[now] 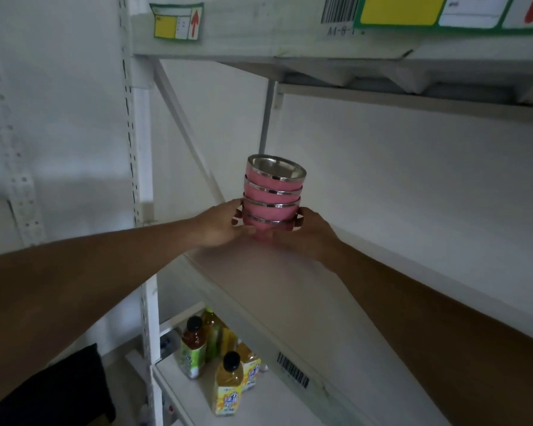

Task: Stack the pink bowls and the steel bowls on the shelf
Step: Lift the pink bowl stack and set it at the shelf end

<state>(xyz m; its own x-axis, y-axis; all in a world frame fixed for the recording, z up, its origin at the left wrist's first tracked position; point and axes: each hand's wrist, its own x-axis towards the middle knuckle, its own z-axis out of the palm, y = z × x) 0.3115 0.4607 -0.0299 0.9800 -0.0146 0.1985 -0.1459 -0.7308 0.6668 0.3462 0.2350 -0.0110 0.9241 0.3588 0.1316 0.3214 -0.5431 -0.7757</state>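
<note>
Left hand point(219, 224) and right hand point(310, 230) clasped bottom of pink bowl stack point(273, 192) between them, four nested, at shelf point(290, 287). Stack leaned slightly. Best: lower level, release both sides together. Steel bowls not seen.

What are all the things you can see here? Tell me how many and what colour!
pink bowls: four, pink outside with steel rims and steel inside, nested in one stack at the middle shelf, held at the bottom bowl
middle shelf: one, white, under the stack
drink bottles: at least four, yellow and green labels, two with black caps showing, standing on the lower shelf
barcode sticker: one, black and white, on the middle shelf's front edge
yellow labels: two, yellow with green borders, on the top shelf's front
shelf post: one, white, slotted, on the left
left hand: one, gripping the stack's left side
right hand: one, gripping the stack's right side
</note>
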